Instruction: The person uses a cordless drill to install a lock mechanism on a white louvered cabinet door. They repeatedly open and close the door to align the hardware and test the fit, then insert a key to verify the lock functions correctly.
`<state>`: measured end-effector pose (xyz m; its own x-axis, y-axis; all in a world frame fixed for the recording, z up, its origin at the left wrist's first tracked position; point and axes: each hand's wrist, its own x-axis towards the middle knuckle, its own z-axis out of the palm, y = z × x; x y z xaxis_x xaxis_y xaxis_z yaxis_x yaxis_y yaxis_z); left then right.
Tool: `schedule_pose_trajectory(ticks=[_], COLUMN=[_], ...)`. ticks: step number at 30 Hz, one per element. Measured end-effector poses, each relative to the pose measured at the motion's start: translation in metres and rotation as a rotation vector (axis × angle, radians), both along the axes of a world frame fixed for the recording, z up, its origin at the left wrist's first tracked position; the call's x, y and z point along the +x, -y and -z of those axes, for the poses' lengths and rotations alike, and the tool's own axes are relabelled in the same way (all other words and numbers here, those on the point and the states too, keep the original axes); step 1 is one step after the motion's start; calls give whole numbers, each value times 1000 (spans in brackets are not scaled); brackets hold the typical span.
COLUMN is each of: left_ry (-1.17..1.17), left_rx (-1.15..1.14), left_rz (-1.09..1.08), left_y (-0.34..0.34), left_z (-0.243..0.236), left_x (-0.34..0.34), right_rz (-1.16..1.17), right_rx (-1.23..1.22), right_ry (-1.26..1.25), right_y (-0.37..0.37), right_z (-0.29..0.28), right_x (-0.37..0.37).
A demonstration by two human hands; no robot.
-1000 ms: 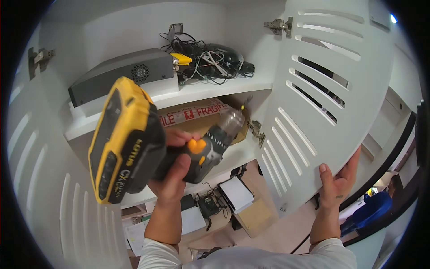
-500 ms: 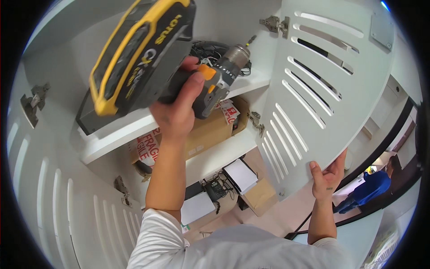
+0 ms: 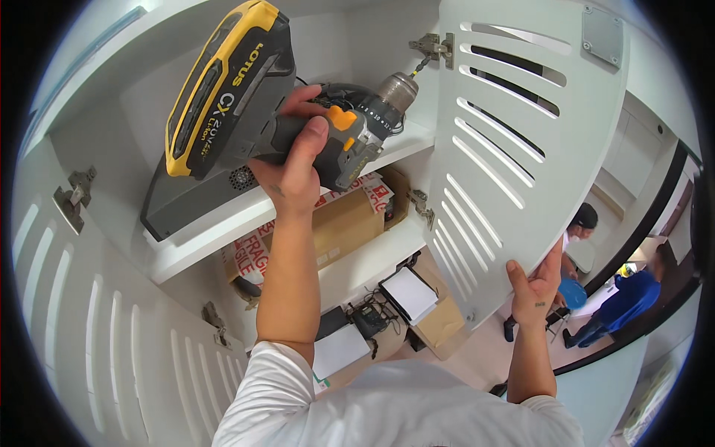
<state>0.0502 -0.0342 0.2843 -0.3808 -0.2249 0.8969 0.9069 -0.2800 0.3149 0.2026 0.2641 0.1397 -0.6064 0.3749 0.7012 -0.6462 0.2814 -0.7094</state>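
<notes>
Cordless drill point(image 3: 261, 119), yellow and black, sits in front of the upper shelf point(image 3: 223, 223) of an open white cabinet. We hold it battery end up and to the left, its metal chuck point(image 3: 398, 91) toward the upper right. Our left hand point(image 3: 294, 175) is wrapped around the handle, thumb along the near side, fingers close to the orange trigger point(image 3: 341, 118); we cannot tell whether the trigger is pressed. In our view the bit overlaps the upper right hinge point(image 3: 432, 46); contact cannot be made out.

Our right hand point(image 3: 535, 292) grips the edge of the slotted right door point(image 3: 555, 194), thumb on the face toward us, fingers around the edge. The left door point(image 3: 134, 276), also slotted, stands open.

Behind the drill we note a dark grey device point(image 3: 197, 197) with a round vent, and dark cables point(image 3: 334, 93) partly hidden. Beneath the shelf lies a cardboard box point(image 3: 346, 223) bearing red and white tape point(image 3: 253, 257).

Lower down, we see white papers point(image 3: 341, 350), a desk phone point(image 3: 369, 320) and a black tray point(image 3: 389, 299) with a white sheet. Off right, past the door, we count two people, one in blue point(image 3: 629, 294).
</notes>
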Motion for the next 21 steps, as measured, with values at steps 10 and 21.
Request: schedule_pose_trajectory(ticks=[10, 21], left_ry=[-84, -60], left_rx=[-58, -323], left_rz=[-166, -468], left_y=[-8, -29], left_z=[-16, -70], left_x=[3, -30], right_rz=[362, 273], right_rx=[185, 176], right_ry=[-271, -298], right_y=[7, 14], right_z=[-8, -19], right_x=[5, -11])
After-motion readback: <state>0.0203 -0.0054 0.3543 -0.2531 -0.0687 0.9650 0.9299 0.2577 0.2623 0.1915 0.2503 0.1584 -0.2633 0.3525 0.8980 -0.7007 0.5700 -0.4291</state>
